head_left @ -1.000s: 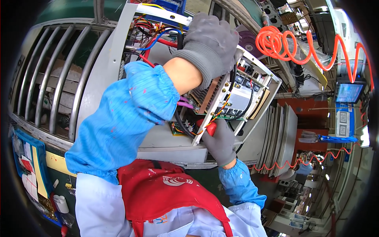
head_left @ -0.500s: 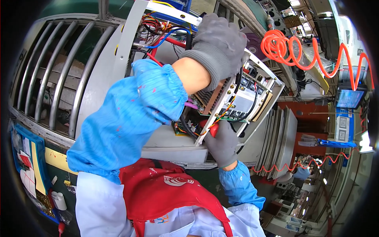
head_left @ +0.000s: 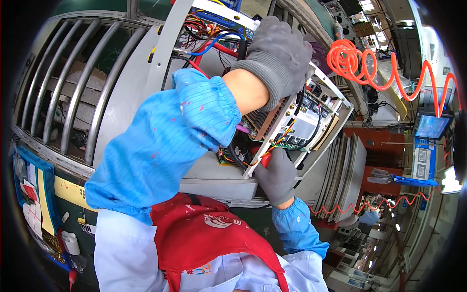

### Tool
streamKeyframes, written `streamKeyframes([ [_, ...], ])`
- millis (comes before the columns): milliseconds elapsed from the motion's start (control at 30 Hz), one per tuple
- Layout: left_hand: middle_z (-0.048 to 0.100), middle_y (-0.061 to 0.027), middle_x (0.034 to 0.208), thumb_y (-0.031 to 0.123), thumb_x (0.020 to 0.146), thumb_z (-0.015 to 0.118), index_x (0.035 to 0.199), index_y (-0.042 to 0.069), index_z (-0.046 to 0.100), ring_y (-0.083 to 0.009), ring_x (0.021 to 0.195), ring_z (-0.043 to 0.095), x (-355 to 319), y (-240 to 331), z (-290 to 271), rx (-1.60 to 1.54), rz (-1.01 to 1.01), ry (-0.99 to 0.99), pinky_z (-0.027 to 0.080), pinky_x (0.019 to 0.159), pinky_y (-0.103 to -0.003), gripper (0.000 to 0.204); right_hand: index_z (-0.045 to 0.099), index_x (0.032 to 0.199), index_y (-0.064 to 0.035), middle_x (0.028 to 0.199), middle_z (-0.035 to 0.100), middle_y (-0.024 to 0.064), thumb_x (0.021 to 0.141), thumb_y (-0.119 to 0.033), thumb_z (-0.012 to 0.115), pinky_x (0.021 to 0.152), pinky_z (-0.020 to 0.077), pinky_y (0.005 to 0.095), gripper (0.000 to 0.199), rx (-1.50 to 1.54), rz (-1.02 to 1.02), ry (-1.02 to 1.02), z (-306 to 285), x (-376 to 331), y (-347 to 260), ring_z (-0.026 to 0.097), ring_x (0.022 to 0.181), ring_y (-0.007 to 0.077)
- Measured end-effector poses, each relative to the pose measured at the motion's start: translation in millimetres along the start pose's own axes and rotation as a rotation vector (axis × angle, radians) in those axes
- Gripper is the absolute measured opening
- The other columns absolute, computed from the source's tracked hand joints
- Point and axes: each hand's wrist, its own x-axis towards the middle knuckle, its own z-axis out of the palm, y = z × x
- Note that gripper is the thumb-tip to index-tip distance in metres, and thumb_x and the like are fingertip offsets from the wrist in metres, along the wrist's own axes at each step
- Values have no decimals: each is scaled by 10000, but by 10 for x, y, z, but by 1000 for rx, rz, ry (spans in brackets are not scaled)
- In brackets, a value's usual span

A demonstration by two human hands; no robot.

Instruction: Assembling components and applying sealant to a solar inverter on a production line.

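Note:
My left hand [head_left: 279, 58], in a grey glove with a blue sleeve cover, reaches up over the electrical control box [head_left: 321, 121] and rests on its upper part among the wires [head_left: 214, 36]. Whether it grips anything is hidden by the glove's back. My right hand [head_left: 276, 176], also grey-gloved, is closed around a red-handled tool [head_left: 265, 158] at the box's lower edge, next to the circuit board [head_left: 238, 151]. Black, red, blue and yellow wires run through the open box.
The box sits in a pale metal machine housing [head_left: 214, 180] with a barred grille [head_left: 73, 97] at left. An orange coiled air hose [head_left: 379, 68] hangs at upper right. Stacked metal panels [head_left: 345, 170] stand right of the box. A small screen [head_left: 430, 126] glows far right.
My left hand has shifted slightly up and to the right over the top of the box. The right hand stays at the box's lower edge with the red-handled tool.

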Motion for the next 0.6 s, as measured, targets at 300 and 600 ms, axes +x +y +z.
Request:
streamKeyframes([
  [300, 683, -81, 956, 465, 897, 566, 995, 133, 711, -253, 979, 632, 41, 23, 56, -52, 12, 3, 414, 885, -434, 375, 565, 888, -51, 790, 604, 149, 697, -155, 733, 564, 482, 451, 275, 48, 2, 26, 25, -5, 53, 620, 676, 367],
  [600, 677, -90, 990, 470, 894, 561, 1012, 129, 710, -258, 995, 632, 21, 4, 93, -51, 15, 66, 419, 898, -434, 390, 546, 873, -49, 792, 598, 152, 701, -132, 707, 562, 479, 466, 250, -42, 10, -1, 12, 10, -8, 613, 673, 379],
])
